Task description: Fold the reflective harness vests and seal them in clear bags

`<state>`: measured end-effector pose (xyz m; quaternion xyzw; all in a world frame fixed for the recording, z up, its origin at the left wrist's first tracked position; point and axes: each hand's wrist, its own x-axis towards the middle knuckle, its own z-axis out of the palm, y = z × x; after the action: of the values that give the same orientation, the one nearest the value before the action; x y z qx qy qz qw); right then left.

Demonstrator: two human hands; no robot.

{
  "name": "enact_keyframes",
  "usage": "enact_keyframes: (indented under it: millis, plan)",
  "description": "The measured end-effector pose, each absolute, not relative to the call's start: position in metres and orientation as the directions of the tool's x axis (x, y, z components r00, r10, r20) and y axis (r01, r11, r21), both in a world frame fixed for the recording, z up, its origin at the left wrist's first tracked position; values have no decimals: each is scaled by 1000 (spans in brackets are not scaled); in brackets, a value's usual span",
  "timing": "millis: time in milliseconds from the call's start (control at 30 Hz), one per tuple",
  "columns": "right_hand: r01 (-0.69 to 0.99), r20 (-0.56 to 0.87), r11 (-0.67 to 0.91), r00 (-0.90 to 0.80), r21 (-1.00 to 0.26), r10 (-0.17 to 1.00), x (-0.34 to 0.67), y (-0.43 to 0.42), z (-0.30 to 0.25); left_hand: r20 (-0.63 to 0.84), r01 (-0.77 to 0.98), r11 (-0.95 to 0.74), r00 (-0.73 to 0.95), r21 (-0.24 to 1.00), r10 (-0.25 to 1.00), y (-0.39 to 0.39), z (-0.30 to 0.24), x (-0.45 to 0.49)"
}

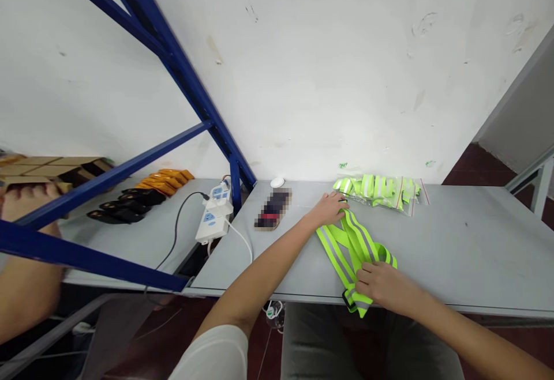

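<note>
A neon yellow-green reflective vest with grey stripes lies stretched out on the grey table. My left hand rests on the vest's far end, fingers curled down onto it. My right hand presses on the near end at the table's front edge, fingers closed on the strap. A black buckle shows at the vest's lower tip, hanging just over the edge.
A clear zip bag holding more folded neon vests lies by the wall. A dark flat object and a white round piece sit to the left. A white power strip, black and orange items and a blue rack frame stand further left. Another person's arm shows at far left.
</note>
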<state>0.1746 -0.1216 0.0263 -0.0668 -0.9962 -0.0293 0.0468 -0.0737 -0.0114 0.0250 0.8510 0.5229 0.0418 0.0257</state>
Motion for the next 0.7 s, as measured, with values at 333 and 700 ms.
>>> enact_keyframes:
  millis: [333, 700]
  plan:
    - [105, 70, 989, -993, 101, 98, 175, -136, 37, 137, 979, -135, 114, 152, 984, 13, 29, -79]
    - [147, -38, 988, -988, 50, 149, 162, -116, 33, -34, 912, 32, -20, 408, 999, 21, 41, -71]
